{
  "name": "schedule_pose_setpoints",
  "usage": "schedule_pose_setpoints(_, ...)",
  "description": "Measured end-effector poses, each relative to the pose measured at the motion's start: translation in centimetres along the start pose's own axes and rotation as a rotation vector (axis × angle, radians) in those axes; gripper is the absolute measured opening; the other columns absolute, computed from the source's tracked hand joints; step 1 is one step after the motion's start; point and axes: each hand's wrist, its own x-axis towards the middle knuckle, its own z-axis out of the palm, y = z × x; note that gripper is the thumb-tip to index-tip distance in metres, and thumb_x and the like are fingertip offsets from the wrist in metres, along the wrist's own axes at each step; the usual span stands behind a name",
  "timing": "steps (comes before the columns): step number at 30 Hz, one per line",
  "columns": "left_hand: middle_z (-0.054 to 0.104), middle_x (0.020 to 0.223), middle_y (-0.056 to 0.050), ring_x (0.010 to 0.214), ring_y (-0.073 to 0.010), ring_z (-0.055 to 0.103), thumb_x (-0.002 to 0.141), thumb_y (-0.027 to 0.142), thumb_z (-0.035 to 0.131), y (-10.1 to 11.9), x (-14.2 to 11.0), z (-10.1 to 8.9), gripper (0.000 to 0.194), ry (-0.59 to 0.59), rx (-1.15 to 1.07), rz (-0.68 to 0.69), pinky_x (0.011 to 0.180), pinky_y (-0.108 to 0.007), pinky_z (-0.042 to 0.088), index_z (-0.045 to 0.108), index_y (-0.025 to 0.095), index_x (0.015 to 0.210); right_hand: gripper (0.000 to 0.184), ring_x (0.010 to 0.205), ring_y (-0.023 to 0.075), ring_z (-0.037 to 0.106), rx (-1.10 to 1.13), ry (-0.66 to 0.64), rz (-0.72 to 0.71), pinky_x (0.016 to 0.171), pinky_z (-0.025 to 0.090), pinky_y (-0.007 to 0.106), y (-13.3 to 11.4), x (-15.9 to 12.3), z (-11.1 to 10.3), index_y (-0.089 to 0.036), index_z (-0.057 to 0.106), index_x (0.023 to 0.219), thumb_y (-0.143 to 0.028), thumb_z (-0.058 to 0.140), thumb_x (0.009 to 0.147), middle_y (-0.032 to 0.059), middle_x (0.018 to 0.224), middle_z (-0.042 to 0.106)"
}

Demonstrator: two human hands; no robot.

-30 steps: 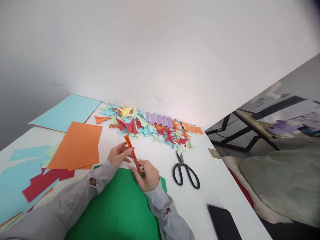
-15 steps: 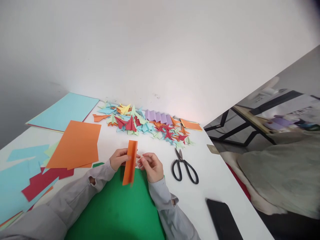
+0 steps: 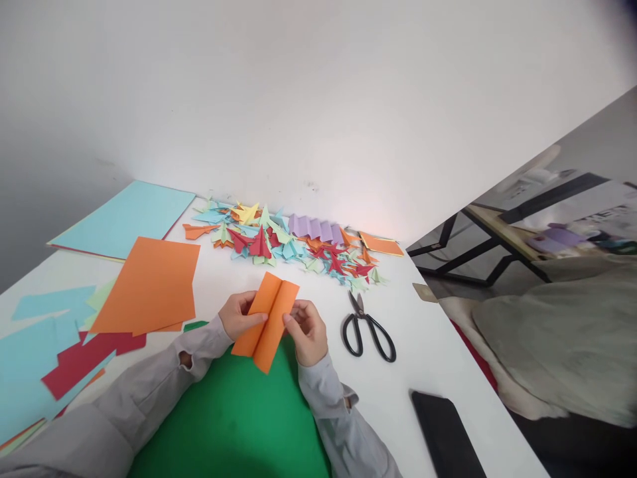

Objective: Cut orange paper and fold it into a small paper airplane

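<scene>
Between my hands is a small sheet of orange paper (image 3: pixel 271 325) with a crease down its middle, partly opened along the fold and tilted. My left hand (image 3: pixel 242 317) grips its left side, thumb on the front face. On the right edge, my right hand (image 3: pixel 307 330) pinches the sheet between thumb and fingers. The paper is held above a green surface (image 3: pixel 233 418) at the table's near edge.
Black-handled scissors (image 3: pixel 365 325) and a dark flat phone-like object (image 3: pixel 446 431) lie to the right. Folded paper pieces (image 3: pixel 279 242) are heaped by the wall. Orange sheets (image 3: pixel 154 285), red scraps (image 3: pixel 94 355) and blue paper (image 3: pixel 124 219) lie left on the white table (image 3: pixel 393 405).
The orange paper has turned its front toward me and spread wider along its crease. My right hand, apart from it before, now grips its right edge.
</scene>
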Motion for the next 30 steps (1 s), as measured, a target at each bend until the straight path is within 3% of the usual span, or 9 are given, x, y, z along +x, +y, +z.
schedule_pose_setpoints(11, 0.07, 0.077, -0.007, 0.071, -0.022, 0.065, 0.053, 0.03, 0.076, -0.07, 0.01, -0.44, 0.036, 0.002, -0.131, -0.037, 0.068, -0.036, 0.052, 0.067, 0.011, 0.082, 0.03, 0.057, 0.0137, 0.059, 0.146, 0.138, 0.073, 0.052, 0.047, 0.025, -0.08, 0.57, 0.04, -0.021, 0.054, 0.086, -0.04, 0.066, 0.066, 0.001, 0.072, 0.067)
schedule_pose_setpoints(16, 0.07, 0.074, -0.007, 0.069, -0.0215, 0.065, 0.053, 0.031, 0.076, 0.01, 0.07, -0.42, 0.034, 0.001, -0.118, -0.062, 0.066, -0.035, 0.052, 0.068, 0.011, 0.078, 0.028, 0.065, 0.015, 0.063, 0.176, 0.15, 0.058, 0.063, 0.051, 0.029, 0.13, 0.62, 0.0, -0.021, 0.055, 0.087, -0.038, 0.066, 0.067, 0.0008, 0.072, 0.068)
schedule_pose_setpoints(22, 0.069, 0.069, -0.004, 0.064, -0.0173, 0.063, 0.052, 0.032, 0.077, -0.06, 0.03, -0.36, 0.034, 0.021, -0.137, -0.09, 0.062, -0.029, 0.051, 0.068, 0.012, 0.078, 0.029, 0.065, 0.015, 0.064, 0.198, 0.112, 0.071, 0.064, 0.051, 0.03, 0.37, 0.77, -0.22, -0.022, 0.055, 0.087, -0.037, 0.067, 0.067, -0.0002, 0.071, 0.068)
schedule_pose_setpoints(26, 0.066, 0.065, -0.004, 0.052, -0.0133, 0.058, 0.058, 0.052, 0.069, -0.22, 0.33, -0.77, 0.043, 0.04, -0.177, -0.189, 0.047, -0.023, 0.045, 0.068, 0.014, 0.079, 0.028, 0.06, 0.0139, 0.062, 0.227, 0.114, 0.096, 0.062, 0.051, 0.029, 0.16, 0.7, -0.06, -0.022, 0.056, 0.084, -0.036, 0.07, 0.064, -0.001, 0.068, 0.068)
schedule_pose_setpoints(28, 0.066, 0.07, -0.008, 0.057, -0.016, 0.06, 0.059, 0.064, 0.061, -0.29, 0.52, -0.92, 0.054, -0.003, -0.264, -0.224, 0.047, -0.025, 0.047, 0.068, 0.014, 0.078, 0.026, 0.056, 0.0127, 0.061, 0.253, 0.086, 0.129, 0.059, 0.05, 0.027, 0.07, 0.54, 0.15, -0.022, 0.056, 0.08, -0.035, 0.071, 0.063, -0.0022, 0.065, 0.067)
schedule_pose_setpoints(30, 0.066, 0.072, -0.008, 0.061, -0.0172, 0.061, 0.058, 0.062, 0.063, -0.38, 0.61, -0.86, 0.053, 0.007, -0.281, -0.207, 0.05, -0.027, 0.049, 0.068, 0.014, 0.079, 0.025, 0.055, 0.0121, 0.06, 0.271, 0.034, 0.157, 0.057, 0.049, 0.025, 0.07, 0.33, 0.37, -0.022, 0.056, 0.079, -0.034, 0.072, 0.063, -0.0028, 0.065, 0.067)
